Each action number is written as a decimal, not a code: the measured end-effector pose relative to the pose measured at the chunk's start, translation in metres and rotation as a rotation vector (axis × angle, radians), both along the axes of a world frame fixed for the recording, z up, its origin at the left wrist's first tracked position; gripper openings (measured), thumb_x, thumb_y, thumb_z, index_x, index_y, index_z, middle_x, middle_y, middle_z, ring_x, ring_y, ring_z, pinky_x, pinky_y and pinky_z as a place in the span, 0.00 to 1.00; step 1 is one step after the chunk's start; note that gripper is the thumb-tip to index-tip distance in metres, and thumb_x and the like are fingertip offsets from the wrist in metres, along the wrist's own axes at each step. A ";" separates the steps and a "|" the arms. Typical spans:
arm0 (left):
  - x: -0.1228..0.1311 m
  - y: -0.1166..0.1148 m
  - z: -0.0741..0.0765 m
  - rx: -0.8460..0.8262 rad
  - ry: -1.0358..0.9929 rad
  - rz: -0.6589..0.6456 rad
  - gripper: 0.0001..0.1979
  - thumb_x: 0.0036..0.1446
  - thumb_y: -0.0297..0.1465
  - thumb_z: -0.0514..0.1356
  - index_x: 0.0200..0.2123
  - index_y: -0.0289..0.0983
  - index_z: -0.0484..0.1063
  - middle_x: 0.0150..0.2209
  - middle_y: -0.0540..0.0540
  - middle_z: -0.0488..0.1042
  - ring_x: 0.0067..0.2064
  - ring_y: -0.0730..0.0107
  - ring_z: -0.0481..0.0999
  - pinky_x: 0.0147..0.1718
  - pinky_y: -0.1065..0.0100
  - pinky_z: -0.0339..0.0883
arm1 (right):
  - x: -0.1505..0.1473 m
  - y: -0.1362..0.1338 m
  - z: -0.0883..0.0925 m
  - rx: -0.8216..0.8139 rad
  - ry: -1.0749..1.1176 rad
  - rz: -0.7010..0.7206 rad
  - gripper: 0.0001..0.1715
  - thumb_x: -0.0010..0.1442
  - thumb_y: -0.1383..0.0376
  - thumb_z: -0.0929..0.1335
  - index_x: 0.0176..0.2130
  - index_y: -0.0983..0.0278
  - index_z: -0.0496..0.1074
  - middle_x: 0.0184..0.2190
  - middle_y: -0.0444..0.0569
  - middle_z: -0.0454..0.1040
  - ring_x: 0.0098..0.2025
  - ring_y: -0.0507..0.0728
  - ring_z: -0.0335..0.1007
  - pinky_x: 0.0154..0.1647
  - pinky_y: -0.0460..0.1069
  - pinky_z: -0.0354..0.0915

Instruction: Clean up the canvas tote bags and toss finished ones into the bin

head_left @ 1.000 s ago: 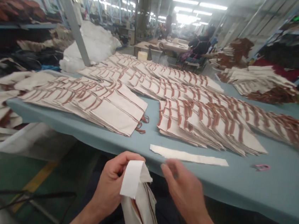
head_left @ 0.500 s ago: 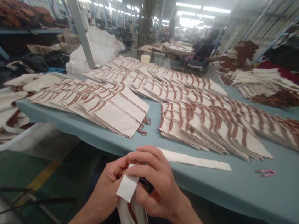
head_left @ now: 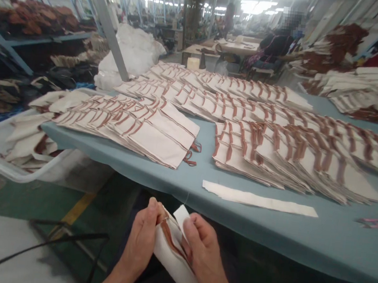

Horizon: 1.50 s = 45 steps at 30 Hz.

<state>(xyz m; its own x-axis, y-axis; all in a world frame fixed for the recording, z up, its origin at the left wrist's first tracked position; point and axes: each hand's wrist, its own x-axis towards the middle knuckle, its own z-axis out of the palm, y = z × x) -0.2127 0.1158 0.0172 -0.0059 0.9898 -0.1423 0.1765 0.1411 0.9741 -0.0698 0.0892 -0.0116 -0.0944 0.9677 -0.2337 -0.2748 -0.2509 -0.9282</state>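
Just off the near edge of the blue-green table (head_left: 201, 154), holds a cream cloth piece (head_left: 171, 259) on a slant with both hands, brown-lined opening upward. Pinches the upper left edge with the left hand (head_left: 142, 233), and a white tab (head_left: 180, 214) between thumb and fingers of the right hand (head_left: 204, 246). Half a second ago, covered the tab with both hands; now grips it with the right alone, left shifted to the cloth. Exposes the opening more, so probably gives better access to the edge. Cannot tell, from this angle, about any join between tab and cloth. Above the tab, shows a faint thread (head_left: 187, 198), a possible snag.

Farther right, on the table: a cream strip (head_left: 259, 200), then pink snips (head_left: 373, 222), well apart. Beyond, left rows (head_left: 163, 145) and right rows (head_left: 284, 163) of brown-edged pieces. Would need to cross the strip to reach the right rows. At far left, a white bin (head_left: 25, 178).
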 end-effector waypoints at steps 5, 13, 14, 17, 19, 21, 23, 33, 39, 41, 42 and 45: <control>-0.025 -0.027 -0.021 -0.088 0.068 -0.183 0.31 0.69 0.56 0.49 0.25 0.39 0.65 0.25 0.49 0.67 0.29 0.66 0.65 0.30 0.68 0.61 | -0.029 -0.030 -0.040 -0.265 0.185 0.020 0.38 0.55 0.32 0.71 0.31 0.62 0.63 0.19 0.34 0.54 0.20 0.45 0.41 0.20 0.44 0.40; -0.064 -0.068 -0.035 -0.320 0.101 -0.313 0.21 0.66 0.47 0.61 0.31 0.35 0.75 0.31 0.48 0.77 0.34 0.64 0.72 0.34 0.71 0.64 | -0.036 -0.046 -0.056 -0.408 0.270 0.041 0.38 0.52 0.31 0.72 0.32 0.59 0.60 0.16 0.28 0.48 0.17 0.45 0.34 0.16 0.43 0.39; -0.064 -0.068 -0.035 -0.311 0.097 -0.302 0.20 0.66 0.47 0.60 0.32 0.35 0.76 0.31 0.48 0.78 0.35 0.63 0.73 0.35 0.71 0.65 | -0.032 -0.043 -0.051 -0.382 0.214 0.046 0.38 0.53 0.30 0.71 0.31 0.59 0.60 0.16 0.29 0.49 0.17 0.45 0.35 0.17 0.43 0.40; -0.055 -0.056 -0.026 -0.228 0.117 -0.259 0.20 0.68 0.46 0.59 0.34 0.35 0.77 0.33 0.47 0.78 0.36 0.62 0.74 0.37 0.70 0.66 | -0.012 -0.033 -0.021 -0.178 -0.035 0.039 0.35 0.60 0.33 0.68 0.28 0.61 0.62 0.17 0.34 0.53 0.20 0.47 0.42 0.20 0.44 0.45; -0.043 -0.043 -0.015 -0.138 0.158 -0.236 0.19 0.68 0.44 0.58 0.33 0.35 0.76 0.32 0.47 0.77 0.35 0.64 0.73 0.36 0.71 0.65 | 0.007 -0.028 0.007 0.020 -0.221 0.045 0.33 0.65 0.38 0.67 0.27 0.62 0.64 0.21 0.38 0.58 0.23 0.49 0.50 0.24 0.45 0.51; -0.030 -0.028 -0.001 -0.063 0.169 -0.210 0.18 0.67 0.43 0.58 0.32 0.36 0.76 0.31 0.47 0.76 0.33 0.65 0.72 0.34 0.71 0.65 | 0.024 -0.027 0.037 0.206 -0.360 0.106 0.30 0.68 0.44 0.67 0.26 0.63 0.67 0.24 0.42 0.64 0.26 0.51 0.56 0.28 0.46 0.54; -0.019 -0.017 0.011 -0.020 0.149 -0.192 0.17 0.66 0.43 0.58 0.32 0.36 0.76 0.29 0.49 0.74 0.31 0.66 0.71 0.31 0.72 0.64 | 0.033 -0.026 0.061 0.257 -0.466 0.049 0.27 0.68 0.47 0.68 0.26 0.62 0.69 0.23 0.41 0.65 0.26 0.51 0.57 0.29 0.47 0.55; -0.008 0.009 0.041 0.086 -0.002 -0.255 0.14 0.64 0.40 0.61 0.33 0.36 0.78 0.29 0.48 0.77 0.32 0.67 0.72 0.31 0.72 0.65 | 0.018 0.012 0.074 0.264 -0.582 0.086 0.17 0.68 0.53 0.67 0.33 0.62 0.73 0.23 0.41 0.71 0.23 0.50 0.62 0.25 0.45 0.56; -0.010 0.011 0.046 0.111 0.017 -0.265 0.18 0.66 0.40 0.57 0.30 0.36 0.78 0.26 0.49 0.75 0.27 0.70 0.68 0.25 0.73 0.61 | 0.014 0.018 0.076 0.258 -0.637 0.038 0.18 0.65 0.53 0.66 0.29 0.61 0.67 0.18 0.39 0.66 0.20 0.50 0.61 0.23 0.45 0.54; -0.010 0.012 0.046 0.120 0.019 -0.258 0.19 0.67 0.40 0.57 0.26 0.36 0.74 0.24 0.50 0.71 0.24 0.72 0.64 0.22 0.73 0.57 | 0.013 0.019 0.075 0.242 -0.650 0.023 0.18 0.65 0.53 0.66 0.28 0.61 0.66 0.18 0.39 0.66 0.19 0.50 0.60 0.22 0.45 0.54; -0.010 0.012 0.046 0.123 0.014 -0.256 0.20 0.67 0.40 0.57 0.25 0.36 0.72 0.23 0.51 0.69 0.24 0.72 0.62 0.22 0.73 0.56 | 0.013 0.019 0.075 0.235 -0.662 0.017 0.18 0.65 0.53 0.66 0.28 0.61 0.66 0.18 0.39 0.66 0.19 0.50 0.60 0.22 0.45 0.54; -0.011 0.013 0.044 0.096 -0.022 -0.260 0.21 0.68 0.40 0.56 0.22 0.38 0.65 0.20 0.53 0.61 0.22 0.74 0.57 0.20 0.72 0.52 | 0.011 0.020 0.073 0.224 -0.680 0.015 0.17 0.64 0.54 0.66 0.28 0.60 0.65 0.18 0.39 0.66 0.19 0.50 0.61 0.21 0.45 0.54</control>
<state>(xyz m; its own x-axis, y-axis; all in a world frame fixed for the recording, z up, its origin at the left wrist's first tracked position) -0.2240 0.1283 0.0609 0.2525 0.9665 -0.0448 0.1734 0.0003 0.9849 -0.0585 0.1092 0.0618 -0.0124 0.9991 -0.0417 0.3850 -0.0337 -0.9223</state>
